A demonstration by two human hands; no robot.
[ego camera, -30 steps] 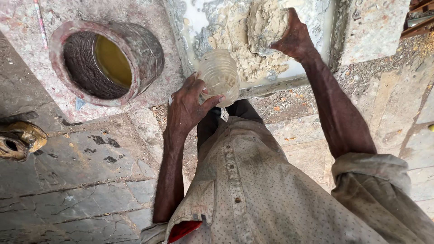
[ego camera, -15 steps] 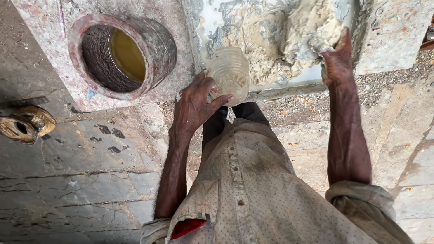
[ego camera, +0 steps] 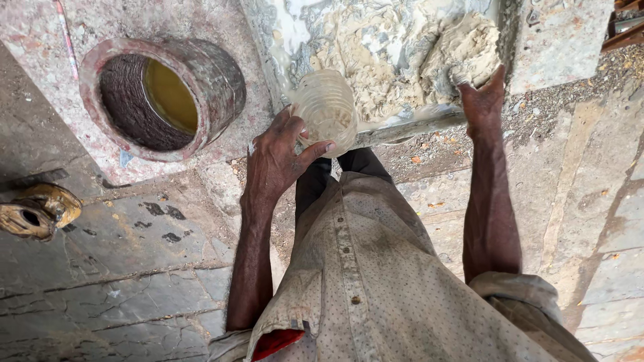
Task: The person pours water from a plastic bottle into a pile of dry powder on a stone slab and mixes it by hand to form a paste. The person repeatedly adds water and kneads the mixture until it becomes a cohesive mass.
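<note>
Far left: rusty metal fitting (ego camera: 37, 211) on stone floor (ego camera: 127, 268). Round drum (ego camera: 161, 97), yellowish liquid inside. Left hand (ego camera: 278, 157) closed around clear plastic jar (ego camera: 327, 110), held at edge of tray (ego camera: 402, 127). Right hand (ego camera: 481, 104) open, fingers pressed against pale clay lump (ego camera: 463, 50) in tray.
</note>
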